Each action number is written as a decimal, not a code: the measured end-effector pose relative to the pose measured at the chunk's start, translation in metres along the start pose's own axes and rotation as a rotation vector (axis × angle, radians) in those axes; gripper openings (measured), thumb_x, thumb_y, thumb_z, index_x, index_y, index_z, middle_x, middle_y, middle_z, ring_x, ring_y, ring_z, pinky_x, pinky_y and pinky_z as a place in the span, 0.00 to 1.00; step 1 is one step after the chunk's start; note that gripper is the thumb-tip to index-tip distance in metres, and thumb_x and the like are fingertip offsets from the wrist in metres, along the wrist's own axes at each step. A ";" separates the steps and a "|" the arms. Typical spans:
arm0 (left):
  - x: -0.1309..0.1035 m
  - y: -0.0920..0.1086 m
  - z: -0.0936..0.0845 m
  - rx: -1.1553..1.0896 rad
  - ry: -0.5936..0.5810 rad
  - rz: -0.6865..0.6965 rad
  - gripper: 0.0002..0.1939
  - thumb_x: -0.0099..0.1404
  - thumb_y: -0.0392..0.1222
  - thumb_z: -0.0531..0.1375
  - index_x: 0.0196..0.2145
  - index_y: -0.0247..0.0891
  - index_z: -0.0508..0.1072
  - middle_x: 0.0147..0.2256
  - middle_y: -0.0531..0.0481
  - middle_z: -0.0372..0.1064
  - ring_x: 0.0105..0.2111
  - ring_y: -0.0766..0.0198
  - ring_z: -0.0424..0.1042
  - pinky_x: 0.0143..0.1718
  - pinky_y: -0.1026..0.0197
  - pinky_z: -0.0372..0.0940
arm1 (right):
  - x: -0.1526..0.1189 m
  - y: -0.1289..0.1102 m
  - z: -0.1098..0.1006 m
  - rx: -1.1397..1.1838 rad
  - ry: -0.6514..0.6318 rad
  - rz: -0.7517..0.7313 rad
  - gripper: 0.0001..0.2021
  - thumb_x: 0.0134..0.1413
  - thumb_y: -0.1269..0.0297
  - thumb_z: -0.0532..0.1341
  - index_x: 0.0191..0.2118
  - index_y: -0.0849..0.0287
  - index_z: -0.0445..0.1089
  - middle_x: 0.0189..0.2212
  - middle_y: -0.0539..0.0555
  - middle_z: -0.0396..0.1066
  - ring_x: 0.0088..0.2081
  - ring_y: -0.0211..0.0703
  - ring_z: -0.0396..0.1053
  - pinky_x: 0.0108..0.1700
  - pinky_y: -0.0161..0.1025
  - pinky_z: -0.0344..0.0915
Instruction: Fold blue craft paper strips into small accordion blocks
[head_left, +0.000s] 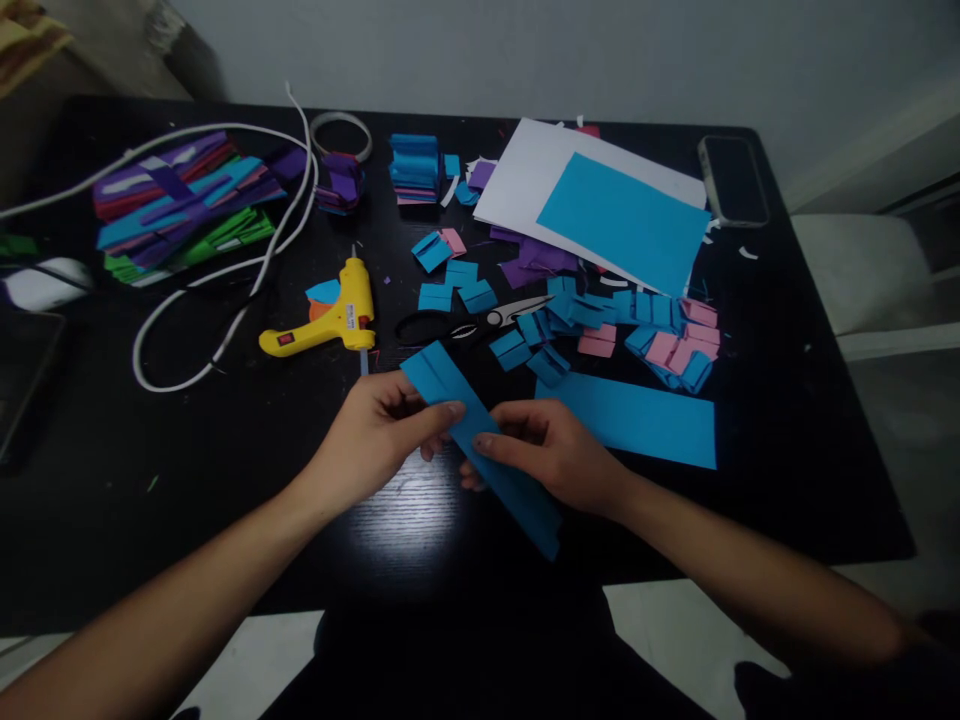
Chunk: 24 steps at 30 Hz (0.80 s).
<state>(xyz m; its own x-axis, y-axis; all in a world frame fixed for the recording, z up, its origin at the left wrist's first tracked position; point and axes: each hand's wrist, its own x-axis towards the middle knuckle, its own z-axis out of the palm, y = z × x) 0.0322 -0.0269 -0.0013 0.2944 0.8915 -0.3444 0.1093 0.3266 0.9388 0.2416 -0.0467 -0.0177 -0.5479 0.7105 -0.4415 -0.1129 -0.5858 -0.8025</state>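
A creased blue paper strip slants between my two hands, above the front of the black table. My left hand pinches its upper part, thumb on top and fingers beneath. Lower down, my right hand grips the same strip, also with the thumb on top. Another blue strip lies flat to the right, partly behind my right hand. Just beyond my hands are black-handled scissors and several small folded blue and pink pieces.
The black table also bears a yellow glue gun, a looping white cable, bundled colored strips, a tape ring, white sheets, a blue sheet and a phone.
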 end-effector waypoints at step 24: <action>-0.047 -0.014 -0.058 0.430 0.063 -0.109 0.17 0.64 0.55 0.66 0.28 0.38 0.77 0.23 0.50 0.74 0.21 0.63 0.72 0.23 0.64 0.69 | -0.014 -0.026 -0.013 -1.119 0.339 -0.530 0.08 0.62 0.69 0.67 0.47 0.56 0.78 0.45 0.57 0.80 0.48 0.53 0.77 0.51 0.51 0.74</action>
<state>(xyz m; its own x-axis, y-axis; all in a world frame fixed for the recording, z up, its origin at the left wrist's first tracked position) -0.0383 -0.0557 0.0016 0.2026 0.8809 -0.4277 0.5253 0.2708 0.8067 0.2628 -0.0361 0.0044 -0.3943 0.9149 0.0865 0.5932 0.3253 -0.7364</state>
